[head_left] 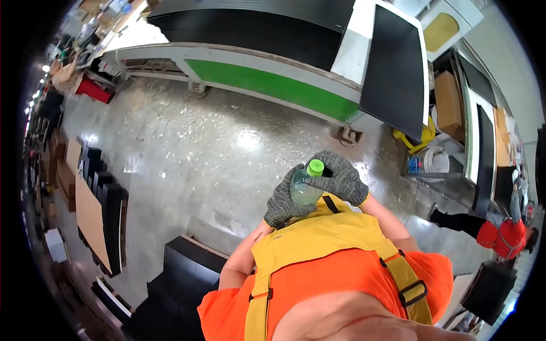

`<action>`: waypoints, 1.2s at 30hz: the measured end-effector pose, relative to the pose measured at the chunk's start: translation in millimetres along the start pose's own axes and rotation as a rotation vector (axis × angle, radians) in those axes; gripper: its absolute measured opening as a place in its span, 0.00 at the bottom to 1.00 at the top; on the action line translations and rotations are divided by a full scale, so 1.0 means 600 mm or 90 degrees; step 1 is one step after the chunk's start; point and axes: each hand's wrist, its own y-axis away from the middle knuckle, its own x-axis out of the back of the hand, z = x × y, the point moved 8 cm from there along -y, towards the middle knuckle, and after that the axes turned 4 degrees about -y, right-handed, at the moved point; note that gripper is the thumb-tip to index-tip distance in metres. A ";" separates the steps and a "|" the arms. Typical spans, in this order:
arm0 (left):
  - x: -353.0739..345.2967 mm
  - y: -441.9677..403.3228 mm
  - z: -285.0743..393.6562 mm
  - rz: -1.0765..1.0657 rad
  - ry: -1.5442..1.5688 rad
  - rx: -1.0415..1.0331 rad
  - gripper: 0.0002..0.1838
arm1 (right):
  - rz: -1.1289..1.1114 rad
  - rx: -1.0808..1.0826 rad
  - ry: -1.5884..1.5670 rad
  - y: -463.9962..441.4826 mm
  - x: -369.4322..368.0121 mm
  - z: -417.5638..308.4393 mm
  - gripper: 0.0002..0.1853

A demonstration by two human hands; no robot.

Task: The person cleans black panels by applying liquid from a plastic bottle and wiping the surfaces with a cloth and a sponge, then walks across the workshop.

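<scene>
A clear plastic bottle (304,192) with a green cap (315,167) is held upright in front of my chest. My left hand (284,200), in a grey knitted glove, is wrapped round the body of the bottle. My right hand (344,177), gloved the same way, curls about the upper part. Its thumb lies across the bottle below the cap, and its fingers bend behind the cap. The cap sits on the neck. Just below the hands is the yellow bib (324,230) of my overalls, over an orange shirt.
Ahead stands a long machine with a green panel (273,90) and black boards (250,28) on top. Stacked panels (94,213) are at left, black boards (182,284) near my left elbow. A person in red (503,236) is at right, beside a cart with a cardboard box (449,105).
</scene>
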 end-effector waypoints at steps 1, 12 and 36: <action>0.004 -0.013 0.016 -0.009 -0.056 -0.009 0.57 | 0.045 0.009 -0.012 -0.003 0.017 0.000 0.20; 0.139 -0.117 -0.179 0.301 0.107 0.239 0.42 | 0.592 0.183 0.100 -0.170 0.473 0.100 0.17; 0.444 0.455 -0.668 0.874 -0.185 0.675 0.23 | 0.594 -0.044 0.347 -0.458 0.580 0.130 0.31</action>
